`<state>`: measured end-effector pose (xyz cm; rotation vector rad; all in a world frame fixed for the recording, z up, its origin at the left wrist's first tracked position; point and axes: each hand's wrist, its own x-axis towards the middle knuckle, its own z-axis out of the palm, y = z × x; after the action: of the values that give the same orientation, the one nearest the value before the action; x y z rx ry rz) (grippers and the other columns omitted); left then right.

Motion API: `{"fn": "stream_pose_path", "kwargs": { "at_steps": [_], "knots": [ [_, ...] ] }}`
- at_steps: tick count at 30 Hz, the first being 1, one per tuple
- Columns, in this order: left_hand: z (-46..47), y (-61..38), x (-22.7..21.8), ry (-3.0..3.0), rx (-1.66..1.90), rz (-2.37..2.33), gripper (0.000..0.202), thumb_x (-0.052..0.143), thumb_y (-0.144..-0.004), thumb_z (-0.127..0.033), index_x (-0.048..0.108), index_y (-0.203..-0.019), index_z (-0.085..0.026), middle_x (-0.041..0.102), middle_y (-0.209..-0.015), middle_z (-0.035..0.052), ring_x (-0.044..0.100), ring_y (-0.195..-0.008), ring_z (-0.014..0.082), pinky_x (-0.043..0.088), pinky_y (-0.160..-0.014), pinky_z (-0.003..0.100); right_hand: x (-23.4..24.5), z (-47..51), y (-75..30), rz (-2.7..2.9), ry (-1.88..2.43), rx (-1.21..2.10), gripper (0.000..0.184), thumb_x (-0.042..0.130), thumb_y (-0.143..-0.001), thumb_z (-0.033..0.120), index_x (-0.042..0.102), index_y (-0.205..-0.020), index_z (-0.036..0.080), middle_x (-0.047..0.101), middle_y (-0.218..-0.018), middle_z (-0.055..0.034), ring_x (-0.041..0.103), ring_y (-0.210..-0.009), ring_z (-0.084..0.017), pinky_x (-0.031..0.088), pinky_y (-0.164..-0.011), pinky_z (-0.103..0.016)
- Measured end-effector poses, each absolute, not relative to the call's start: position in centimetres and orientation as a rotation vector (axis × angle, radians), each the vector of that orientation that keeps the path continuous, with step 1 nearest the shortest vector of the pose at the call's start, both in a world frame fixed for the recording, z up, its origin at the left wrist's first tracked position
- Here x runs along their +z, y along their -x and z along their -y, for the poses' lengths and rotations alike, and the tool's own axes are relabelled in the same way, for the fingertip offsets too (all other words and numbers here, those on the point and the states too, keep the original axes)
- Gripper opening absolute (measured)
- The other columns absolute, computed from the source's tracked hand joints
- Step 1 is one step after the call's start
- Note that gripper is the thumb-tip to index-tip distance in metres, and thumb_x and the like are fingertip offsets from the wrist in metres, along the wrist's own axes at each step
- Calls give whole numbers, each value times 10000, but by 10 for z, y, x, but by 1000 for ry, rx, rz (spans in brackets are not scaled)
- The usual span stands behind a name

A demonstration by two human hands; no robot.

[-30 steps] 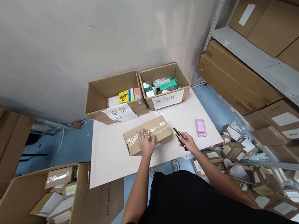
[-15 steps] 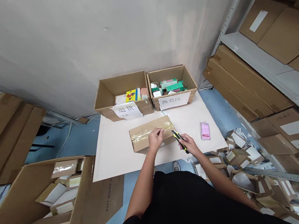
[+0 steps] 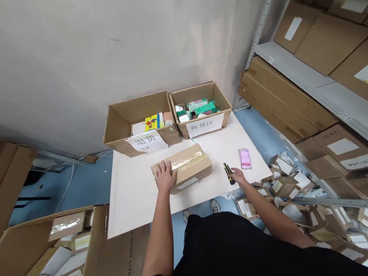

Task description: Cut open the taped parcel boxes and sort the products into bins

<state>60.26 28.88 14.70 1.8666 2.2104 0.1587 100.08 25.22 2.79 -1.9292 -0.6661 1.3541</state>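
A taped cardboard box (image 3: 188,169) lies on the white table (image 3: 128,203), clear shiny tape running along its top. My left hand (image 3: 165,176) rests on the box's left end, palm down with fingers spread. To the right of the box, my right hand (image 3: 238,175) grips a black and yellow utility knife (image 3: 227,170) low at the tabletop, apart from the box. Whether its blade is out is too small to tell. A phone (image 3: 245,159) with a pink, blurred screen lies just right of the knife.
Two open cartons with handwritten labels stand at the table's back: the left carton (image 3: 117,144) holds a yellow packet, the right carton (image 3: 225,119) green boxes. A big carton (image 3: 94,256) of parcels stands left. Shelving (image 3: 295,59) and piled parcels (image 3: 287,188) are right.
My left hand has gone from pinching near the tape to lying flat on the box's left end. My right hand has moved the knife right and away from the box. The view has shifted.
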Motion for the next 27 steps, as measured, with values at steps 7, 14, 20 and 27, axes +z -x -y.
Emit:
{"fn": "stream_pose_path", "kwargs": {
  "at_steps": [7,14,20,27],
  "knots": [
    [-287,-599,133,-1769,107,-2232,759,429,-1001,-610,314,-1669,-269,211,-1769,50,125,-1627,348,195,-1287,545,15,-283,-1010,736,2071,1278,722,682,-737,290,561,-1432,136,730,-1240,-186,715,-1121,-293,582,-907,-400],
    [-308,-584,150,-2046,56,-2115,762,579,-929,-625,449,-1587,-266,448,-1654,123,259,-1568,375,263,-1232,539,46,-265,-935,1353,1669,935,593,487,-907,297,574,-1485,194,603,-1498,-142,586,-1341,-293,505,-1105,-478],
    [-308,-572,131,-2226,2,-2061,665,392,-1055,-539,403,-1623,-191,391,-1682,171,294,-1570,360,249,-1246,512,79,-235,-859,2034,1665,746,849,562,-874,179,311,-1677,293,248,-1753,-17,176,-1608,-363,393,-1205,-565],
    [-306,-586,140,-2258,-182,-2093,618,307,-1088,-512,499,-1534,-129,614,-1427,232,593,-1304,356,467,-1048,443,112,-275,-869,2198,1903,805,747,463,-947,182,327,-1674,286,154,-1775,10,165,-1606,-377,480,-1108,-537]
  ]
}}
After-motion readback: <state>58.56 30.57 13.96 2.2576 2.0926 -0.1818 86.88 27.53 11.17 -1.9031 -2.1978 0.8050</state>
